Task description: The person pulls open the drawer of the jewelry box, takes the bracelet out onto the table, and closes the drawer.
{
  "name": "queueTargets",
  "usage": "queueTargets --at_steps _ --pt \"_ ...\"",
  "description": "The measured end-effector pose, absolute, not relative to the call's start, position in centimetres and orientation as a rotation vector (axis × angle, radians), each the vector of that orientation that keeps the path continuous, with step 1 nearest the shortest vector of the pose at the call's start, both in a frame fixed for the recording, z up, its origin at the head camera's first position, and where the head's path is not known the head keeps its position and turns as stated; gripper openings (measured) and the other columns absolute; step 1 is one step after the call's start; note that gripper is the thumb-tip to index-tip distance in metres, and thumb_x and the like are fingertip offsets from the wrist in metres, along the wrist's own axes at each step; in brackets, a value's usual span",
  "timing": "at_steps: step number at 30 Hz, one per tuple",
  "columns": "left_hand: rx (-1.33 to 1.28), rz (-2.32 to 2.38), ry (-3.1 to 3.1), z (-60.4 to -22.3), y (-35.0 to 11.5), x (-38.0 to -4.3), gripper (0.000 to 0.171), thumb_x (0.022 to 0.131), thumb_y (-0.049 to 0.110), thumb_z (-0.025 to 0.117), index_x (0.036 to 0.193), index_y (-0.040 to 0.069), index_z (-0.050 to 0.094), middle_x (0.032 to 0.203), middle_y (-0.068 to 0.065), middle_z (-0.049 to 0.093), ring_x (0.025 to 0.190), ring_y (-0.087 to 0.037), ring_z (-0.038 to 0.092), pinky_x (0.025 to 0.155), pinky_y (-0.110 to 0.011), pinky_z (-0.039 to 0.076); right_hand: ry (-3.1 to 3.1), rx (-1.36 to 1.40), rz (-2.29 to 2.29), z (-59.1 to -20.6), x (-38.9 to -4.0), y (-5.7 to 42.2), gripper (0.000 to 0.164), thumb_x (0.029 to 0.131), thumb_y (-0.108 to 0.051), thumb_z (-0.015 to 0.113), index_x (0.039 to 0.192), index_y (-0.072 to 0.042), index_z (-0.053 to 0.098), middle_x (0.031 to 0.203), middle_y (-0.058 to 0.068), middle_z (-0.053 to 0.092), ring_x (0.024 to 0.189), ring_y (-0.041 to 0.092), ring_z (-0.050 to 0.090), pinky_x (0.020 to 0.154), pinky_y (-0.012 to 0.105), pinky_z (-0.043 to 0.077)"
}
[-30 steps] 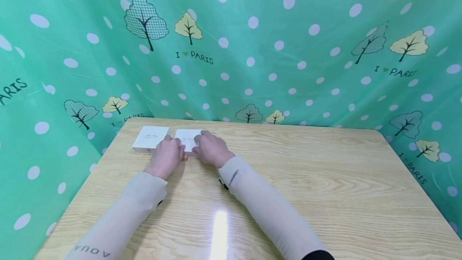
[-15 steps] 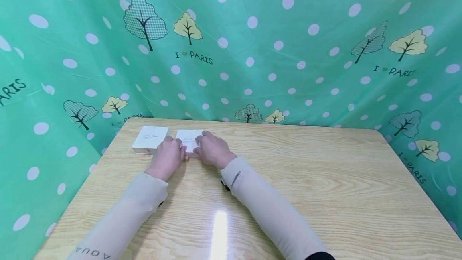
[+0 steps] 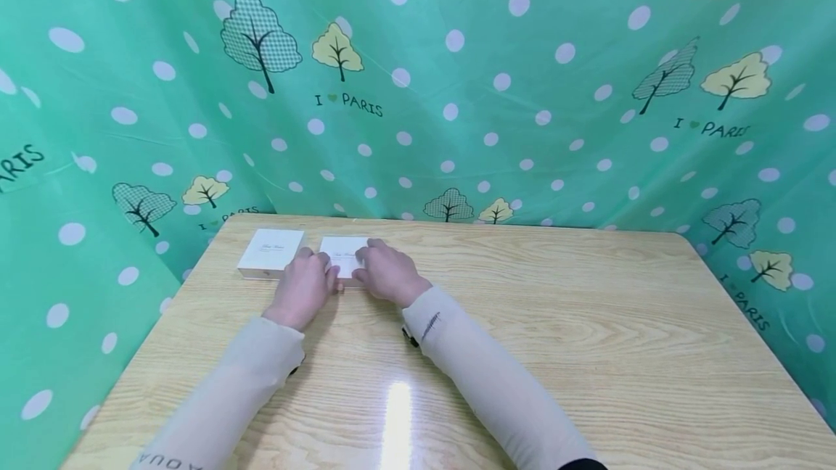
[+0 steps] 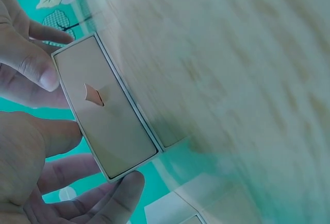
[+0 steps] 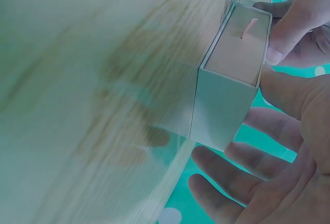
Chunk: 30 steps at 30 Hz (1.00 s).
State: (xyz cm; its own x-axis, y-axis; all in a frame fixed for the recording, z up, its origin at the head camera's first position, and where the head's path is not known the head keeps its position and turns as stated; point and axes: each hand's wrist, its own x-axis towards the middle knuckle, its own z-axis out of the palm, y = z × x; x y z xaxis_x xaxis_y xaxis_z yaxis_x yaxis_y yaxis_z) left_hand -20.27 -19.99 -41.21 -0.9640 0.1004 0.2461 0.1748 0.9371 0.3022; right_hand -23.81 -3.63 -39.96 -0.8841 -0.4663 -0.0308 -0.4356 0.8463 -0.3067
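A small white drawer box (image 3: 345, 252) with printed lettering on top sits near the table's back left, held between both hands. My left hand (image 3: 304, 286) grips its left side, with the thumb at the front edge. On the opposite side my right hand (image 3: 392, 271) holds it, thumb at the front and fingers along the side. The left wrist view shows the box's pinkish drawer front (image 4: 111, 126) pushed in, with a ribbon pull tab (image 4: 94, 95). A matching white box (image 3: 272, 246) stands just to the left, partly covered by the left hand.
The wood-grain table (image 3: 555, 310) stretches to the right and toward the front. A green dotted curtain (image 3: 457, 93) hangs along its back and sides. A light reflection lies on the tabletop near the front.
The held box has slid slightly right and a little toward me with both hands, and the gap to the left box is a bit wider. The left box stays put.
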Motion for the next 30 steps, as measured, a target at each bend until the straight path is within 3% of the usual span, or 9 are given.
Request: queueTargets --at_steps 30 --pt "-0.233 -0.493 -2.853 -41.1 -19.1 -20.0 0.028 0.092 0.019 0.064 0.100 -0.008 0.065 0.088 -0.020 0.057 0.079 -0.031 0.056 0.069 -0.044 0.053 2.883 -0.715 -0.495 -39.7 -23.4 -2.5 0.044 0.094 -0.035 0.061 0.132 -0.013 0.057 0.147 0.012 0.040 0.129 0.026 0.046 0.101 0.041 0.044"
